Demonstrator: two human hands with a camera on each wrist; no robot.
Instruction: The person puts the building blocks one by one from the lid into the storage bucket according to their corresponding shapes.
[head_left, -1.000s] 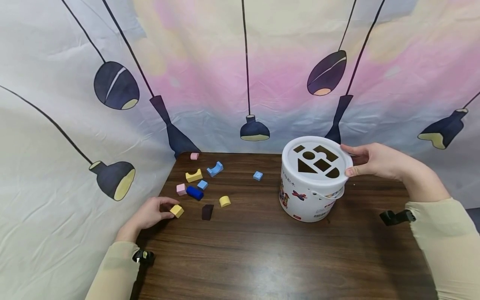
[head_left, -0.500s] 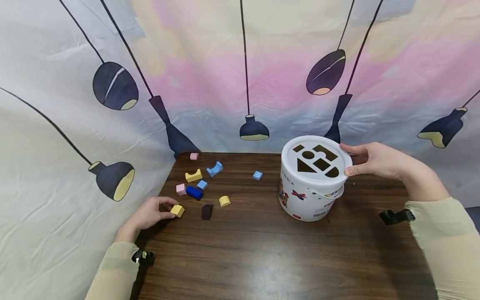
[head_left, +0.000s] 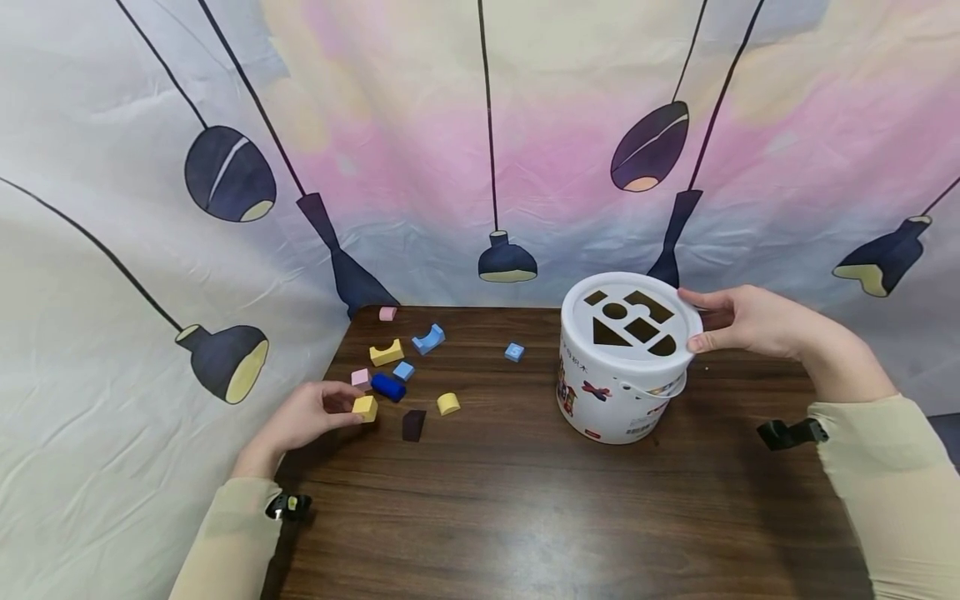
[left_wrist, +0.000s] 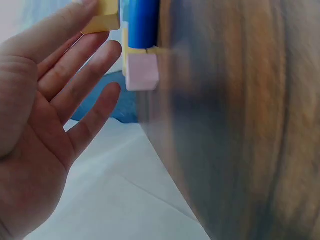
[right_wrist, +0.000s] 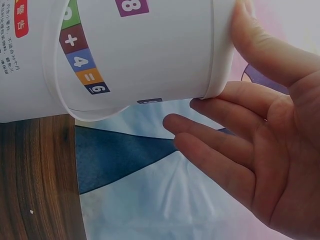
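Observation:
My left hand (head_left: 303, 417) pinches a small yellow block (head_left: 364, 408) between thumb and fingers, at the left of the table. In the left wrist view that yellow block (left_wrist: 104, 19) is at the fingertips, raised beside the table surface, while the other fingers are spread and hold nothing. A white bucket (head_left: 600, 392) stands upright at the right, with a lid (head_left: 617, 332) cut with several shaped holes. My right hand (head_left: 757, 321) grips the lid's right rim with thumb and fingers. Close to the left hand lie a pink block (head_left: 361, 380) and a dark blue cylinder (head_left: 388, 387).
On the brown table (head_left: 480, 500) lie a yellow arch (head_left: 386, 353), a blue arch (head_left: 428, 339), blue blocks (head_left: 403, 372), a dark brown block (head_left: 413, 426), a yellow half-round block (head_left: 447, 404) and a pink piece (head_left: 387, 313). A printed cloth (head_left: 420, 150) hangs behind.
My left hand has lifted the yellow block off the table and shifted slightly right and away from me. The right hand keeps its place on the bucket's rim.

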